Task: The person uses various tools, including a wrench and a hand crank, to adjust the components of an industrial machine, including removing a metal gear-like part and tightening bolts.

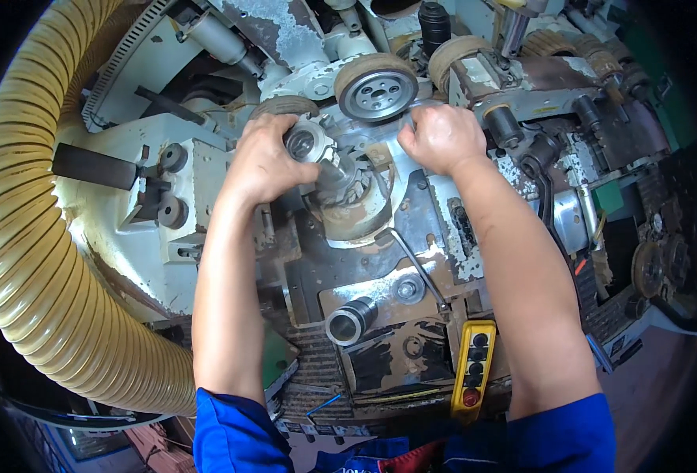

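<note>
- The metal collar (314,142) is gripped by the left hand (263,160), far-centre.
- The right hand (448,139) is curled; its contents cannot be told.
- Work seems unfinished: the sleeve (358,317) is placed apart, nearer.

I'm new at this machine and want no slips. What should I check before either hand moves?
1. Left hand gripping the metal collar: ok.
2. Right hand free of any object: cannot tell, its fist hides the palm.
3. Bent wrench put away: not ok, it lies out in the work area.
4. Metal sleeve put away: not ok, out too.
5. Power off at the yellow button box: cannot tell.
</note>
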A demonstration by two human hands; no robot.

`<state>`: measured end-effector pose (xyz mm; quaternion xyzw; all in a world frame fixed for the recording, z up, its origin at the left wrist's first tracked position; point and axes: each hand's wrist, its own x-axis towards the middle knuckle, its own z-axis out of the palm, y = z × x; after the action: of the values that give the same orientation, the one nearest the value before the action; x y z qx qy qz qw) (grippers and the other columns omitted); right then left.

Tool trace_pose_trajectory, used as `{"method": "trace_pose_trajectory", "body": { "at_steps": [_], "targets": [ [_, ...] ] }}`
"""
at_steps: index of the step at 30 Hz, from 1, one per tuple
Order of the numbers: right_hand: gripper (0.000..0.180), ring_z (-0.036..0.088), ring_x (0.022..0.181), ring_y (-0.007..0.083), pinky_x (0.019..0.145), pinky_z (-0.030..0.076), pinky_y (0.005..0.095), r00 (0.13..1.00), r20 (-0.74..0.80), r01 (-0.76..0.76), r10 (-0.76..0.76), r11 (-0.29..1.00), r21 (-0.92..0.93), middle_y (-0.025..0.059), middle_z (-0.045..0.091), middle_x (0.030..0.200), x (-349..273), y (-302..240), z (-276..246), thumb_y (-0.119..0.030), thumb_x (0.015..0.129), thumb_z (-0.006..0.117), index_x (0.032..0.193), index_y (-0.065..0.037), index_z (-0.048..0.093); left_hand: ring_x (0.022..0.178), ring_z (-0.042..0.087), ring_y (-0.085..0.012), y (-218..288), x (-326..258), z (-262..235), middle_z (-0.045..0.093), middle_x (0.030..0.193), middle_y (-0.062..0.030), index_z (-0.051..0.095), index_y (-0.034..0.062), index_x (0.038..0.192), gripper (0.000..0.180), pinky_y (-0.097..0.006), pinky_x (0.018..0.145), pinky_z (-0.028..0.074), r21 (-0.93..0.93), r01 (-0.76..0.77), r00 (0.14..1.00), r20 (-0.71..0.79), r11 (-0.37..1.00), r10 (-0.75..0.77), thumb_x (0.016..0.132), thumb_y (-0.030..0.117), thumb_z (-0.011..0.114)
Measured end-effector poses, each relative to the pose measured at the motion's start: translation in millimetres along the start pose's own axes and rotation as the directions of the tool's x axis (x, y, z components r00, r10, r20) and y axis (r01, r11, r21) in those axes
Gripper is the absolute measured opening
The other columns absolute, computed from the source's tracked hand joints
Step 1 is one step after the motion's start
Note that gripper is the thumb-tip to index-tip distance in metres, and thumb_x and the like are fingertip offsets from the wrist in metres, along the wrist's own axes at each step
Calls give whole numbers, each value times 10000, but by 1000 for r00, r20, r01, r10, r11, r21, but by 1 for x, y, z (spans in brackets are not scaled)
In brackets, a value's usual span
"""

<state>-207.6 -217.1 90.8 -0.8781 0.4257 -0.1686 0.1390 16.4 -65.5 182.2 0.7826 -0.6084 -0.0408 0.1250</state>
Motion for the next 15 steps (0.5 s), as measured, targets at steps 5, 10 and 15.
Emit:
{"method": "trace_pose_trajectory", "body": {
  "at_steps": [5, 10, 15],
  "targets": [
    [347, 719, 860, 388, 825, 581, 493, 1000, 10, -8, 8, 1000, -11, 170, 752, 905, -1, 2, -3, -383, 875, 589, 841, -77, 749, 1262, 583, -386, -5, 9, -1, 647, 1287, -262, 636, -78, 1315, 842, -415, 1109, 444, 12, -51, 998, 46, 999, 50, 605, 313, 864],
    [348, 719, 863, 391, 828, 581, 499, 1000, 5, -8, 8, 1000, -18, 173, 753, 912, 0, -1, -1, -384, 876, 585, 856, -78, 752, 1236, 624, -374, -13, 16, -2, 656, 1295, -271, 627, -110, 1298, 849, -404, 1078, 480, -4, -59, 991, 122, 998, 59, 591, 287, 879],
    [342, 720, 866, 393, 828, 583, 501, 1000, 4, -5, 5, 1000, -21, 175, 755, 921, 1, -1, 1, -382, 875, 583, 862, -87, 755, 1282, 566, -394, -12, 18, -4, 642, 1313, -251, 664, -53, 1300, 848, -418, 1121, 450, -17, -45, 983, 179, 999, 47, 575, 327, 881]
  ]
}}
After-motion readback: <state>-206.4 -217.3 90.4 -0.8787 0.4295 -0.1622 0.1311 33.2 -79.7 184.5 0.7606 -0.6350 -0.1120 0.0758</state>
